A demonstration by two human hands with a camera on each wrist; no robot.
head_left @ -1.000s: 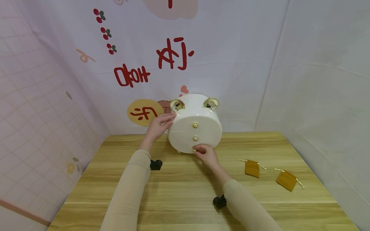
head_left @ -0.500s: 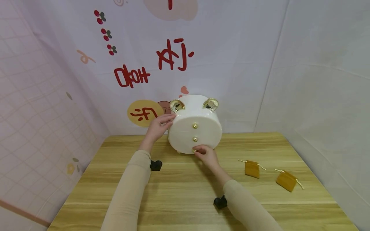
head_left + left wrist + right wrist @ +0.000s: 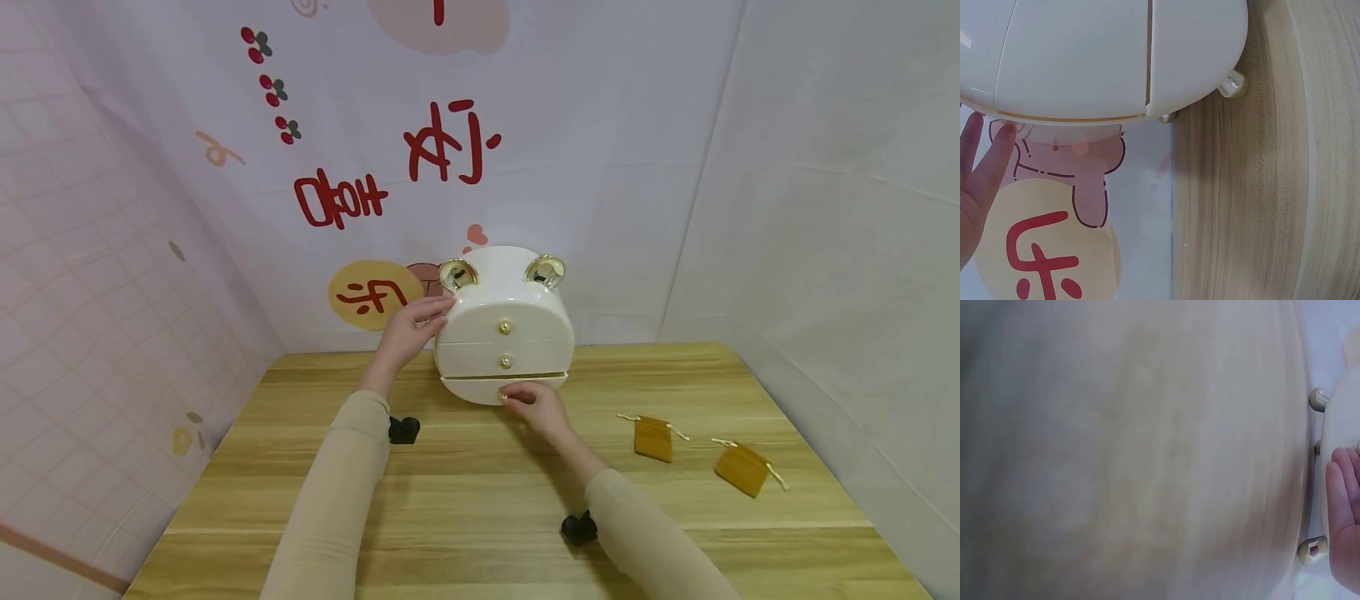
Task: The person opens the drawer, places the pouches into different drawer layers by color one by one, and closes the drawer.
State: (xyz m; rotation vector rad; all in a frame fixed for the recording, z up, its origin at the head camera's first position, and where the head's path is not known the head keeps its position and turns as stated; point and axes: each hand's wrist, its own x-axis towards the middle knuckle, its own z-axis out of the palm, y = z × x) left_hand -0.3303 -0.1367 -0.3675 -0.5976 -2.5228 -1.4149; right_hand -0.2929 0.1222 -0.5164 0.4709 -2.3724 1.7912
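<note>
A white rounded box with several drawers (image 3: 468, 358), topped by two gold-rimmed ears, stands on the table against the back cloth. Its bottom drawer (image 3: 467, 389) is pulled slightly out, leaving a narrow gap above it. My right hand (image 3: 542, 410) pinches the small gold knob (image 3: 503, 397) of that drawer. On the box's upper left side rests my left hand (image 3: 407, 335), fingers extended; in the left wrist view its fingers (image 3: 996, 159) touch the box edge. The right wrist view has my right hand (image 3: 1344, 519) at the edge, the knob mostly cut off.
Two mustard drawstring pouches, one nearer (image 3: 742, 469) and one farther (image 3: 653, 439), lie on the right of the wooden table (image 3: 465, 517). A black device shows at each wrist, left (image 3: 405, 430) and right (image 3: 578, 527). Printed cloth (image 3: 600, 167) hangs behind.
The bottom drawer, flush before, has come forward a little, with my right hand moving toward me on its knob. My left hand has stayed on the box's side.
</note>
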